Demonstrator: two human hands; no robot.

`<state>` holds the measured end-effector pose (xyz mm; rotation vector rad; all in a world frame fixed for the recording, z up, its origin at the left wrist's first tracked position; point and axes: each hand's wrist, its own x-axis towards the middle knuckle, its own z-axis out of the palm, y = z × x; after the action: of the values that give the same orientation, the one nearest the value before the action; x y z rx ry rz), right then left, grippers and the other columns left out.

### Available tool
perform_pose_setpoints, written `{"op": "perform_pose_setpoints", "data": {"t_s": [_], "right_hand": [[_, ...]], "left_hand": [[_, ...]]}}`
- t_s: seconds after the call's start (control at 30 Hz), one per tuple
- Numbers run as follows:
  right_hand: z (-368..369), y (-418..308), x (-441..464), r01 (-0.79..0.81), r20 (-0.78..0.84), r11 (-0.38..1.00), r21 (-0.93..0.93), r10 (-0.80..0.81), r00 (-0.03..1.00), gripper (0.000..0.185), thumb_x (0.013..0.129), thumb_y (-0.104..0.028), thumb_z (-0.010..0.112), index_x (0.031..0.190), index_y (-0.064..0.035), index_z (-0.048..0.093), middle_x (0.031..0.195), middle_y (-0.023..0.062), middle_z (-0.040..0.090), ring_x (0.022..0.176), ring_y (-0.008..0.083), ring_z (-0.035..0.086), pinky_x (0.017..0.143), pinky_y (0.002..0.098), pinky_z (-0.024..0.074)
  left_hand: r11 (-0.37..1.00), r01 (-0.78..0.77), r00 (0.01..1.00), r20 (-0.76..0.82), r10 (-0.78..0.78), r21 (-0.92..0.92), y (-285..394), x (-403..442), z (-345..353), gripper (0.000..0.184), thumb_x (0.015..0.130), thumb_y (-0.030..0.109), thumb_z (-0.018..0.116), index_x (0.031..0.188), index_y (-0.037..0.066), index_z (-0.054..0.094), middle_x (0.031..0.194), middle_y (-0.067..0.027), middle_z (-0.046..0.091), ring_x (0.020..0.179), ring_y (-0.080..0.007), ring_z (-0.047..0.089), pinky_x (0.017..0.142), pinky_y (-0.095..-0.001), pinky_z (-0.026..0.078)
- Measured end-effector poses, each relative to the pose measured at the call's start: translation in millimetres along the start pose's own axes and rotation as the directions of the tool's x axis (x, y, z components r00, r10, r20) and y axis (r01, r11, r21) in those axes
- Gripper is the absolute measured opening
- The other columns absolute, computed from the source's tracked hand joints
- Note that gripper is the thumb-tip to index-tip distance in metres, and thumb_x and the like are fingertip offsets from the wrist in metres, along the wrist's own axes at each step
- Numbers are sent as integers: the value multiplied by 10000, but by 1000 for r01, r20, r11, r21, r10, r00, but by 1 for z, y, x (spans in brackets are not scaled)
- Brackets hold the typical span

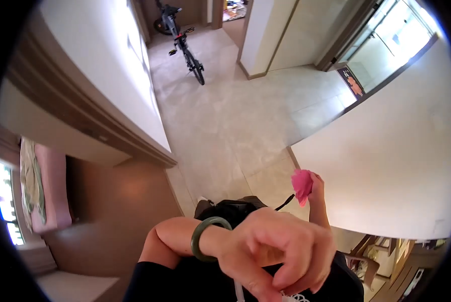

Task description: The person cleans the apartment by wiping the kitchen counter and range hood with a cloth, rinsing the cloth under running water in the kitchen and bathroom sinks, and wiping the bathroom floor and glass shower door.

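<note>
My left hand (280, 246) is large and close to the camera, its fingers curled in front of my dark top. A green bangle (210, 238) circles that wrist. Beneath the fingertips, a white lacy item (297, 298) shows at the bottom edge; what the fingers hold, if anything, is hidden. Farther out to the right, my right hand (316, 187) grips a crumpled pink cloth (302, 186), beside the white wall.
A black bicycle (185, 48) stands at the hallway's far end. On the left, a doorway opens onto a room with a pink bed (52, 191). A glass door (386, 35) and a mat (351, 83) lie at upper right. A wooden chair (369, 267) is lower right.
</note>
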<state>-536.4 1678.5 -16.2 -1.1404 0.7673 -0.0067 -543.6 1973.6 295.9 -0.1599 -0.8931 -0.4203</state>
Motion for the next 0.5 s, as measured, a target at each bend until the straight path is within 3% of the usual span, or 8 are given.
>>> {"op": "perform_pose_setpoints", "data": {"t_s": [0.03,0.1,0.2,0.3,0.37,0.5], "right_hand": [[3,11,-1,14,-24,1000,16,-13,1000,209,892,-132,565,1016,36,557,934,111,618,834,195,610,724,320,514],[5,20,-6,-23,-100,997,-77,15,995,181,883,-118,563,987,30,574,896,100,617,806,183,604,703,309,511],[7,33,1,-28,-103,991,-130,14,995,180,893,-116,542,989,31,580,946,124,634,866,206,617,752,328,519],[26,41,8,-18,-52,988,-150,10,999,183,882,-134,571,981,19,589,911,106,634,840,186,611,733,308,513],[48,41,20,-2,-28,982,-187,-3,1000,185,879,-136,576,987,13,592,904,99,632,831,177,607,728,301,508],[104,28,36,-4,6,968,-252,5,1000,196,871,-143,585,1002,2,595,896,85,626,815,161,599,721,284,498]], "left_hand": [[988,-152,980,125,155,-36,6,3,-8,149,820,100,686,780,37,557,802,-74,545,690,-165,510,638,-295,459],[977,-215,964,161,212,0,29,11,-13,122,808,52,691,794,35,571,805,-78,557,668,-156,514,617,-288,463],[982,-156,974,181,136,104,59,23,-11,75,844,91,660,818,29,626,798,-86,574,709,-161,519,620,-287,456],[943,-263,953,206,221,205,64,18,-7,138,880,144,619,835,29,683,838,-97,561,742,-168,519,626,-280,450],[921,-288,958,64,281,263,61,15,7,190,896,165,593,820,29,702,879,-112,543,765,-180,516,635,-277,445],[911,-247,969,57,242,330,73,20,-4,227,908,166,564,790,59,726,934,-138,500,792,-206,507,672,-276,439]]}}
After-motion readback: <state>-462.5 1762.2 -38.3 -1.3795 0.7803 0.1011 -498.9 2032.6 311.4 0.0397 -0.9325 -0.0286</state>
